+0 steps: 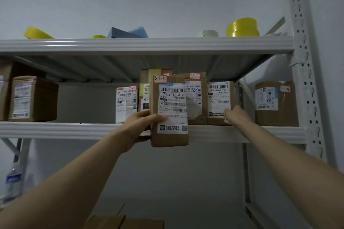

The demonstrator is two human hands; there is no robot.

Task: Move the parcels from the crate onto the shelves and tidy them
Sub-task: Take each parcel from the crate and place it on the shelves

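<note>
My left hand [138, 126] grips a brown cardboard parcel [170, 115] tagged 3-1-9, held upright in front of the middle shelf's edge [74, 130]. My right hand [237, 115] reaches to the lower right corner of a shelved parcel labelled 507-P802 [219, 98], fingers touching it. A row of upright parcels stands behind: one tagged 3-1-7 [195, 98], a white-labelled one tagged 3-1-5 [126, 104], and others partly hidden by the held parcel.
A brown box [275, 104] stands at the shelf's right end and stacked boxes [31, 98] at the left. Yellow tape rolls [242, 27] and blue foam [128, 32] lie on the top shelf. The white upright post [307, 80] is at right. Cardboard boxes [124, 222] sit below.
</note>
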